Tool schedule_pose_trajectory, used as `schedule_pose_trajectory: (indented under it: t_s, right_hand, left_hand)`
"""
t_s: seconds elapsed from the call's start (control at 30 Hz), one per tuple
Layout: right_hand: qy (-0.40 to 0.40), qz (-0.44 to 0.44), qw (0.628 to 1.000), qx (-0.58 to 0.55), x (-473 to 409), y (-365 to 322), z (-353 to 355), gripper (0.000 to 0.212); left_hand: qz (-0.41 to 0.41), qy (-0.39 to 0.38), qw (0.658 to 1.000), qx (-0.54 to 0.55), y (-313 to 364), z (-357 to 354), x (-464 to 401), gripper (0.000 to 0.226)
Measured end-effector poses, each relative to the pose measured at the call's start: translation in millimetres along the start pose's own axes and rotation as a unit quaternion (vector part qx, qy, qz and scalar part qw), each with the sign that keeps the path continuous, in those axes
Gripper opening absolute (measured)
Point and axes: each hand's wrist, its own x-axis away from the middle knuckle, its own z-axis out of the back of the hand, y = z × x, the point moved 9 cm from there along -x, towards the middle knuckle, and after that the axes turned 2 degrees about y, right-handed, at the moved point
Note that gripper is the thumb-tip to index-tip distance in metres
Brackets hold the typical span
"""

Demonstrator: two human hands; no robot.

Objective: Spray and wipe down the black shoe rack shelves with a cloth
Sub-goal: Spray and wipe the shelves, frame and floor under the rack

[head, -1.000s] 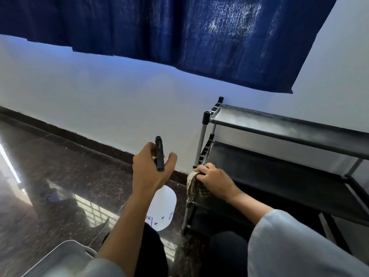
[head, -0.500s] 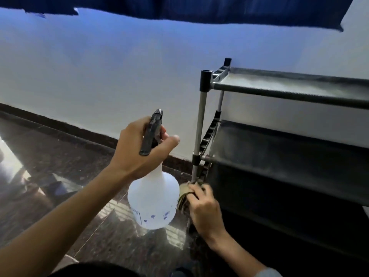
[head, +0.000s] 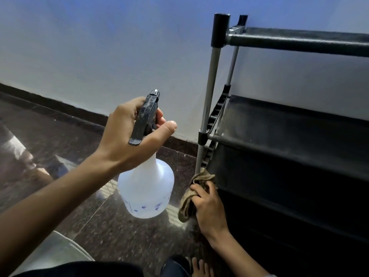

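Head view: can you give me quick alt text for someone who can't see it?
A left hand holds a white spray bottle by its black trigger head beside a black shoe rack, while the right hand grips a tan cloth at the rack's lower left corner. Dark polished floor and a pale wall lie behind.

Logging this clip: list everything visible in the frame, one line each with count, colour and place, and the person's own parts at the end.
spray bottle: one, translucent white body with black trigger head, held up left of the rack.
cloth: one, tan, bunched at the rack's lower left corner.
shoe rack: one, black shelves on silver-grey poles with black joints, right side against the wall.
wall: one, white, behind everything.
skirting: one dark strip, along the wall's base.
floor: dark speckled glossy stone, left and centre.
pale container rim: one, grey-white, bottom left corner, only partly visible.
left hand: grips the spray bottle's trigger head.
right hand: holds the cloth against the rack.
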Motion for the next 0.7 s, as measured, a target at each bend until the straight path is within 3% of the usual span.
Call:
schedule_pose_trajectory:
  t_s: [0.1, 0.27, 0.33, 0.47, 0.53, 0.63, 0.7]
  right_hand:
    - [-0.011, -0.056, 0.997, -0.051, 25.7, 7.4, 19.2, 0.036]
    - [0.147, -0.078, 0.982, -0.087, 9.3, 0.0, 73.7, 0.024]
    - [0.156, -0.053, 0.984, -0.074, -13.9, -7.5, 64.8, 0.026]
    - [0.089, 0.019, 0.996, 0.024, -20.4, -16.7, 8.5, 0.007]
    - [0.040, 0.023, 0.997, 0.057, 1.1, -4.9, -19.4, 0.009]
    - [-0.123, -0.113, 0.984, 0.062, 48.8, 44.7, -69.9, 0.017]
    - [-0.136, -0.169, 0.975, 0.053, 76.0, 60.8, -74.8, 0.024]
  left_hand:
    - [0.004, -0.006, 1.000, 0.007, 0.2, -0.1, 12.5, 0.025]
    - [0.031, -0.054, 0.996, 0.060, -7.0, -17.4, 29.1, 0.031]
    - [0.065, -0.080, 0.987, 0.120, -14.1, -25.9, 36.0, 0.031]
    - [0.132, -0.090, 0.970, 0.185, -31.2, -38.1, 44.5, 0.027]
    - [0.172, -0.070, 0.962, 0.202, -43.0, -40.0, 44.3, 0.037]
    - [0.198, -0.040, 0.954, 0.223, -58.2, -34.9, 44.9, 0.052]
    - [0.197, -0.026, 0.952, 0.233, -62.9, -29.4, 44.9, 0.059]
